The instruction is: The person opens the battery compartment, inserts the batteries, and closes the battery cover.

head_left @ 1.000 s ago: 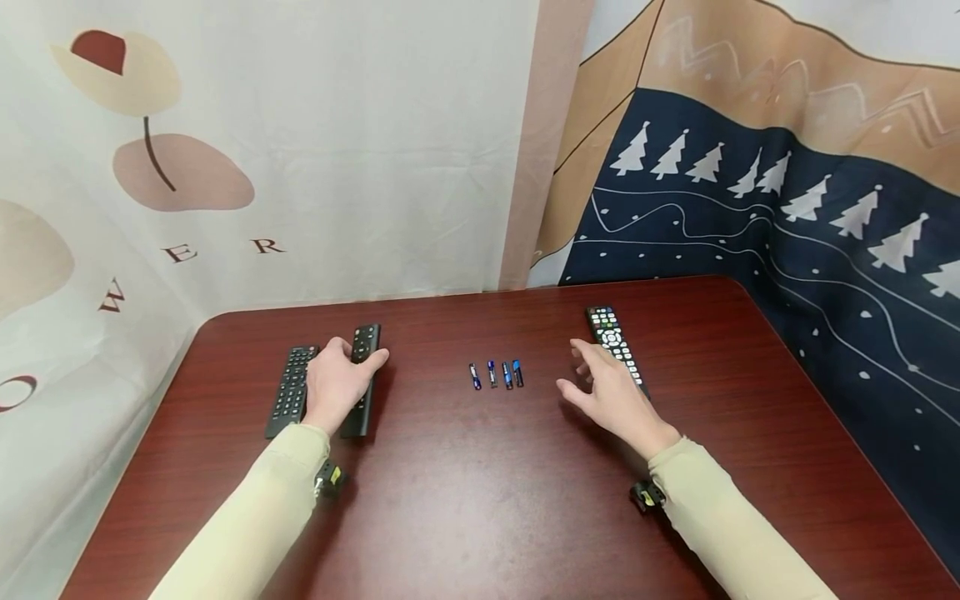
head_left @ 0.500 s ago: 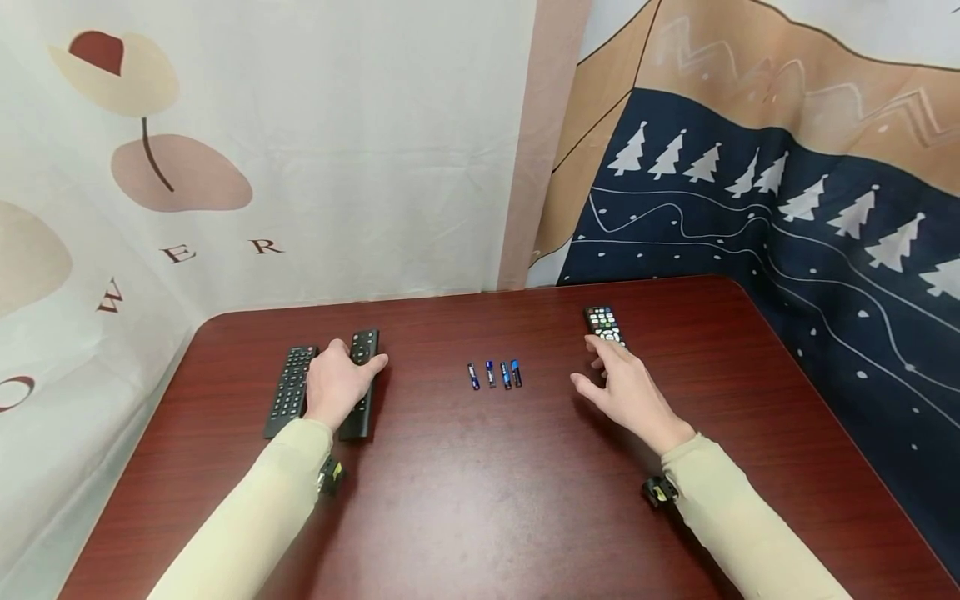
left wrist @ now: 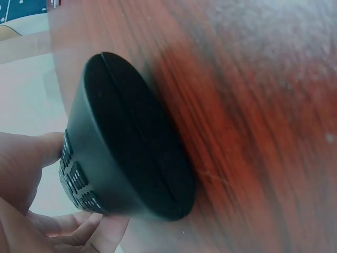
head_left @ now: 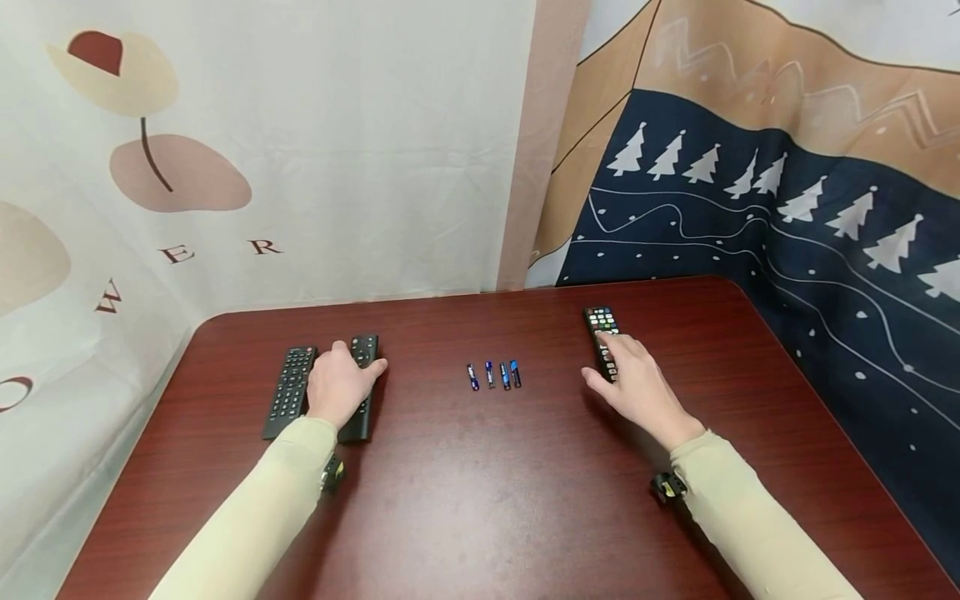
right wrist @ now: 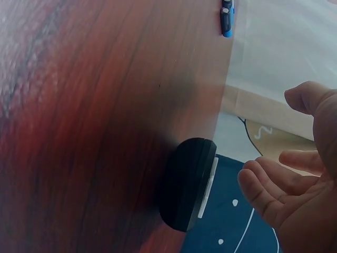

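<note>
On the left of the table, my left hand (head_left: 340,383) grips a black remote control (head_left: 356,427), thumb along its right edge and fingers at the other side. Its rounded end (left wrist: 134,142) fills the middle of the left wrist view. Another black remote (head_left: 287,396) lies just left of that hand. To the right, my right hand (head_left: 647,398) hovers with spread, relaxed fingers over a third remote (head_left: 600,319), which has white and coloured buttons. The right wrist view shows a gap between the fingers (right wrist: 263,187) and this remote (right wrist: 181,184). The hand partly covers it in the head view.
Several small blue batteries (head_left: 505,377) lie in a row mid-table between the hands. The reddish-brown table (head_left: 480,500) has rounded far corners. Behind it hangs a white curtain (head_left: 390,150), and a navy tree-patterned cloth (head_left: 697,217) hangs at right.
My right hand has moved right and a little toward me, over the third remote. The remote in my left hand has shifted slightly toward me. The batteries stay put.
</note>
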Demonstrator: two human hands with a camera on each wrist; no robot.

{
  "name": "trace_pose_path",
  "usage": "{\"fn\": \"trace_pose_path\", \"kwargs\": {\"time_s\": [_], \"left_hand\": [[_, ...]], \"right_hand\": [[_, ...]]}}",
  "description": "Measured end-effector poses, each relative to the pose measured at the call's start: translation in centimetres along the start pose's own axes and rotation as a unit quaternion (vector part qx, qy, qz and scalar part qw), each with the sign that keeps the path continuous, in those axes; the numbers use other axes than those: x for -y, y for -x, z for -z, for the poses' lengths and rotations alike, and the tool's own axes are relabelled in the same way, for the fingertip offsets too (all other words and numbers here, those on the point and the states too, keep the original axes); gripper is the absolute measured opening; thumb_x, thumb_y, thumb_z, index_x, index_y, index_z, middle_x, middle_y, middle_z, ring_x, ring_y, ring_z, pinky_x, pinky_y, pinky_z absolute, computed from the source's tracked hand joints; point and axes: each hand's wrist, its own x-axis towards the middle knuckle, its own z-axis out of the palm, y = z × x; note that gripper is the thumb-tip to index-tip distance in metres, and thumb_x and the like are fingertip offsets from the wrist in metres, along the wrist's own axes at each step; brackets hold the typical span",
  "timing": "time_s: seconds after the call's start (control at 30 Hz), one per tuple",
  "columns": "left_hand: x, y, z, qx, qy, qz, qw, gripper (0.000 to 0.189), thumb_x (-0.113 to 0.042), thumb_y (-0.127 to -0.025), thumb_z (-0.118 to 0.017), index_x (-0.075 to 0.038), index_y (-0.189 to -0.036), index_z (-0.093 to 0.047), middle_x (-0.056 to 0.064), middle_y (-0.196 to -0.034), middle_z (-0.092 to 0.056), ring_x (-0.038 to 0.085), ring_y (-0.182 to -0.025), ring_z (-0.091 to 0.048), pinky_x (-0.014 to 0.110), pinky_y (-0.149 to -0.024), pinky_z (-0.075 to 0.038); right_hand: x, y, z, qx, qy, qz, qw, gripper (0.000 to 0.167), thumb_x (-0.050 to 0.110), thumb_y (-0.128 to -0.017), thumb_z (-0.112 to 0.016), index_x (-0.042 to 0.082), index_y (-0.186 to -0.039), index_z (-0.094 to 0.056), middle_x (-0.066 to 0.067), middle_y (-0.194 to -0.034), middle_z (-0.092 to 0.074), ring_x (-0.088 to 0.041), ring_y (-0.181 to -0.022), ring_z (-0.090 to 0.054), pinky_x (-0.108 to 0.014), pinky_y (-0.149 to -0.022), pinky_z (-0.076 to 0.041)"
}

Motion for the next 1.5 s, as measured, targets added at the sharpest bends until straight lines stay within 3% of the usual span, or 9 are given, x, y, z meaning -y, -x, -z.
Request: {"fn": "trace_pose_path", "kwargs": {"time_s": [0.2,0.63,1.3,1.5], "left_hand": [[0.1,-0.1,-0.1,0.014,-0.023,-0.005,0.9996,0.075,-0.042,-0.097,-0.068,0.019,-0.135,-0.045,0.038,-0.119,-0.055,0.053,-0.106,-0.06,0.062,-0.088,-0.054],[0.1,-0.4,-0.5,0.014,-0.064,-0.01,0.9978,0.076,-0.041,-0.098,-0.066,0.021,-0.135,-0.044,0.041,-0.121,-0.052,0.052,-0.101,-0.061,0.061,-0.085,-0.055],[-0.1,-0.4,-0.6,0.007,-0.067,-0.009,0.9977,0.074,-0.039,-0.099,-0.066,0.023,-0.132,-0.044,0.041,-0.117,-0.051,0.051,-0.095,-0.063,0.059,-0.079,-0.057],[-0.2,-0.5,-0.5,0.01,-0.068,-0.008,0.9976,0.074,-0.04,-0.099,-0.065,0.024,-0.131,-0.045,0.041,-0.117,-0.051,0.051,-0.095,-0.063,0.059,-0.079,-0.057]], "right_hand": [[-0.4,-0.2,0.1,-0.003,0.003,0.002,1.0,0.058,0.02,-0.094,-0.073,-0.007,-0.141,-0.054,-0.029,-0.134,-0.058,-0.045,-0.127,-0.053,-0.06,-0.109,-0.044],[-1.1,-0.5,0.2,0.003,0.014,-0.002,0.9999,0.057,0.02,-0.094,-0.071,-0.009,-0.14,-0.054,-0.03,-0.135,-0.057,-0.047,-0.127,-0.051,-0.061,-0.11,-0.042],[-2.3,-1.6,0.0,0.019,0.059,-0.026,0.9977,0.057,0.021,-0.095,-0.068,-0.016,-0.136,-0.052,-0.036,-0.132,-0.054,-0.051,-0.122,-0.05,-0.061,-0.104,-0.046],[-2.4,-1.8,0.0,0.037,0.067,-0.053,0.9957,0.058,0.021,-0.096,-0.066,-0.015,-0.139,-0.05,-0.036,-0.134,-0.052,-0.05,-0.121,-0.05,-0.061,-0.103,-0.047]]}}
